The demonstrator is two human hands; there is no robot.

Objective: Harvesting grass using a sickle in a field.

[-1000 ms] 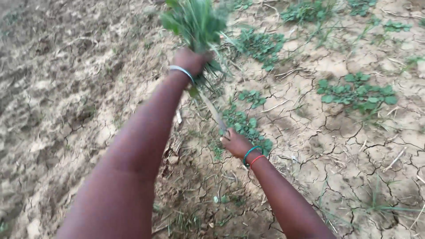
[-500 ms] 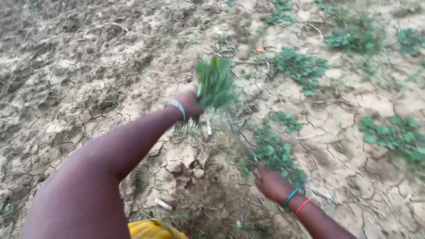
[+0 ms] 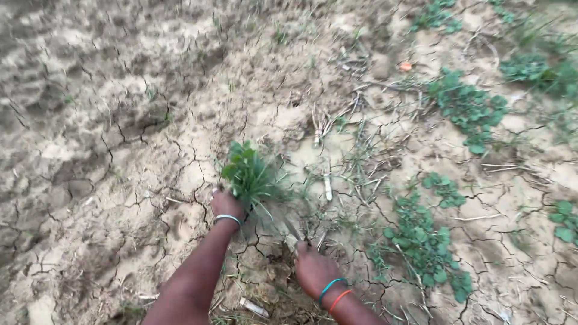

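On cracked, dry soil (image 3: pixel 120 180), a bunch of green weeds (image 3: pixel 248 173) is gripped upright in the closed fingers of the left hand (image 3: pixel 227 204), a pale bangle at its wrist. Just beside it, low at the ground, the right hand (image 3: pixel 314 271) is closed around a small, partly hidden tool whose tip meets the soil. By judgement, the stems are best held near the roots and the soil loosened first, low leafy plants (image 3: pixel 424 244) nearby being spared.
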